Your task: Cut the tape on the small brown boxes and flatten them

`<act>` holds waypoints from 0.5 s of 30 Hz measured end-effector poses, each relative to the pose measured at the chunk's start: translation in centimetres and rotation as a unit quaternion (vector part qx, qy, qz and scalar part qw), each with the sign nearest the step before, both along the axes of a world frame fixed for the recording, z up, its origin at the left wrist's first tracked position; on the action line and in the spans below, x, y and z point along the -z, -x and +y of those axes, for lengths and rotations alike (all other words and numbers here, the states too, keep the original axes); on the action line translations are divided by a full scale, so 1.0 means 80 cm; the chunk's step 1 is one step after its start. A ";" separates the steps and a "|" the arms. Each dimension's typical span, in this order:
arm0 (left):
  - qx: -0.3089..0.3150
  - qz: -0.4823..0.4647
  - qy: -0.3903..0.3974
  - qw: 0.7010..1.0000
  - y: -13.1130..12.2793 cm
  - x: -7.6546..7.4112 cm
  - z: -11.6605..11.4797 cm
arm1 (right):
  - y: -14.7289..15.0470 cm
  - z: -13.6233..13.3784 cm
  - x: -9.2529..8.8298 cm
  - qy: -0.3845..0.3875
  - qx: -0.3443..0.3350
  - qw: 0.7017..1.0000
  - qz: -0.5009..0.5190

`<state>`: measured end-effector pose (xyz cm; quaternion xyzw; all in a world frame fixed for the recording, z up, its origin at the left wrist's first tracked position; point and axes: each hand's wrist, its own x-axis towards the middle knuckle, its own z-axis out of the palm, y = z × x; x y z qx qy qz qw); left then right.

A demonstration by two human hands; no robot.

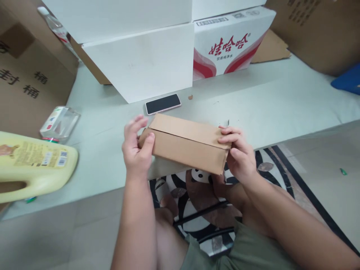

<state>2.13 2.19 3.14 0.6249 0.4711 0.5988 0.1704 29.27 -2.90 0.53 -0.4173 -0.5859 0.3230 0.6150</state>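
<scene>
A small brown cardboard box (187,144) is held tilted above the front edge of the table, its long seam running lengthwise between two panels. My left hand (137,144) grips its left end, thumb on the near face and fingers around the far corner. At the right end, my right hand (240,152) holds the box with fingers over the top edge and thumb by the corner. The underside of the box is hidden. Just beyond it lies a phone (163,104) with a dark screen.
White cartons (140,62) and a red-and-white carton (230,47) stand behind. Left are a yellow jug (36,165), a clear plastic bottle (60,122) on its side and a large brown carton (33,75). A blue object (347,79) sits at far right. My legs are below the table (292,108).
</scene>
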 end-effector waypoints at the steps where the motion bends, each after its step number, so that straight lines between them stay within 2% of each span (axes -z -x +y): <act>1: 0.004 0.024 0.012 1.000 -0.001 -0.003 -0.001 | 0.000 0.000 0.001 0.003 0.004 1.000 0.001; 6: -0.006 0.037 0.042 0.998 -0.001 -0.013 -0.005 | -0.007 0.008 0.008 0.013 0.029 0.999 -0.007; 8: -0.021 0.004 0.037 0.999 0.009 -0.009 -0.001 | -0.015 0.016 0.015 0.049 0.075 0.996 0.000; 10: -0.050 -0.059 0.029 0.997 0.022 -0.003 0.005 | -0.021 0.023 0.022 0.117 0.099 0.988 -0.017; 11: -0.072 -0.096 0.024 0.992 0.029 0.001 0.009 | -0.023 0.025 0.023 0.156 0.086 0.983 -0.036; 13: -0.104 -0.158 0.023 0.982 0.041 0.008 0.015 | -0.020 0.025 0.021 0.211 0.014 0.975 -0.073; 15: -0.119 -0.188 0.032 0.974 0.047 0.014 0.019 | -0.011 0.021 0.014 0.203 -0.073 0.971 -0.102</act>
